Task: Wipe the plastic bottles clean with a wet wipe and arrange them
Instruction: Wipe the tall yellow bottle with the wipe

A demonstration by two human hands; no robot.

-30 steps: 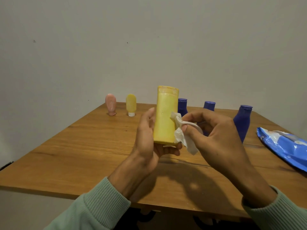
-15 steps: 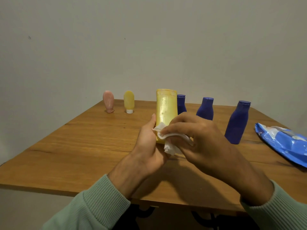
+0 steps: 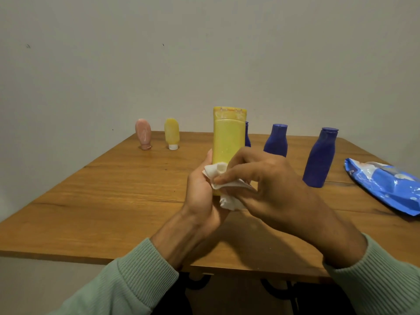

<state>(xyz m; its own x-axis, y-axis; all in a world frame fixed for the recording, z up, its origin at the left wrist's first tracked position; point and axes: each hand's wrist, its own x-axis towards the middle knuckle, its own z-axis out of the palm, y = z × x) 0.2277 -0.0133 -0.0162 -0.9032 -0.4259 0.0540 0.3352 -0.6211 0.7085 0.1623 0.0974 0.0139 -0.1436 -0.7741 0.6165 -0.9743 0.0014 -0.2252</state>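
Observation:
My left hand [image 3: 202, 196] grips the lower end of a tall yellow plastic bottle [image 3: 228, 137], held upright above the wooden table [image 3: 113, 201]. My right hand [image 3: 270, 187] pinches a crumpled white wet wipe [image 3: 223, 185] against the bottle's lower front. Three dark blue bottles stand behind: one [image 3: 247, 135] mostly hidden by the yellow bottle, one [image 3: 276, 140] at centre right, one [image 3: 319, 158] nearer on the right. A small pink tube [image 3: 143, 134] and a small yellow tube [image 3: 172, 133] stand cap-down at the back left.
A blue wet-wipe pack [image 3: 386, 183] lies at the table's right edge. A plain grey wall stands behind the table. Dark table legs show below the front edge.
My right hand has slid the wipe from the bottle's right side down to its lower front. The bottle has stayed upright in my left hand.

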